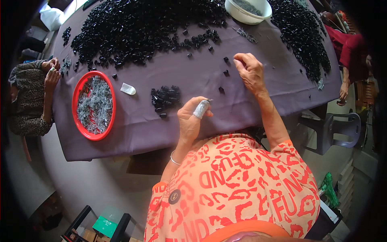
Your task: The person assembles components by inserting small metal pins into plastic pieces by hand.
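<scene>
My left hand (189,121) is closed near the table's front edge, its thumb wrapped in a whitish finger cover (201,109). A thin dark metal pin (210,100) sticks out from its fingertips. Farther right and higher, my right hand (251,74) has thumb and fingers drawn together in a pinch; whatever is between them is hidden. Just left of it lie a few loose black plastic pieces (225,73). A small heap of the same black pieces (165,97) sits left of my left hand, and beyond it lies a white finger cover (128,88).
A red oval basket (75,105) of grey metal pins stands left on the cloth-covered table (137,139). Large black-piece piles (133,28) spread across the back and right (302,40). A white bowl (246,19) stands far back. People sit at both sides; a grey chair (334,131) stands right.
</scene>
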The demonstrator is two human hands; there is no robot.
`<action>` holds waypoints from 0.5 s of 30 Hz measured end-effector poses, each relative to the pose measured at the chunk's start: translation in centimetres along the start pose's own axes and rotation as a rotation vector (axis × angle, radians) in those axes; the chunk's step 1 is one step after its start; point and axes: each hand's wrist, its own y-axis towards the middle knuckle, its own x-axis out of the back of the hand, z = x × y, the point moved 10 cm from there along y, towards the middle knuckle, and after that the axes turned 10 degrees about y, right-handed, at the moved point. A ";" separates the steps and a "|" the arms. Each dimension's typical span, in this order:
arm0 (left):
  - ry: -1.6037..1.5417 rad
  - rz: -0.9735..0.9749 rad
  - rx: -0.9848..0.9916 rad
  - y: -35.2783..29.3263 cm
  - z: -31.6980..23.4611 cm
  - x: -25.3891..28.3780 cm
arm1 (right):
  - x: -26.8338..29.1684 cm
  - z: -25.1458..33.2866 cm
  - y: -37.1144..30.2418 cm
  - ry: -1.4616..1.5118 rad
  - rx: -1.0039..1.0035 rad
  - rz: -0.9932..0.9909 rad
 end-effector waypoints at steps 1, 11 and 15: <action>0.057 0.004 -0.008 0.0 0.0 -0.1 | -0.8 0.3 0.5 -0.089 0.062 0.036; 0.146 -0.010 -0.039 -0.1 -0.4 -0.1 | -1.3 3.3 0.0 -0.079 0.182 0.047; 0.172 0.002 -0.065 0.1 -0.6 -0.2 | -1.7 1.2 -1.6 0.514 -0.154 0.162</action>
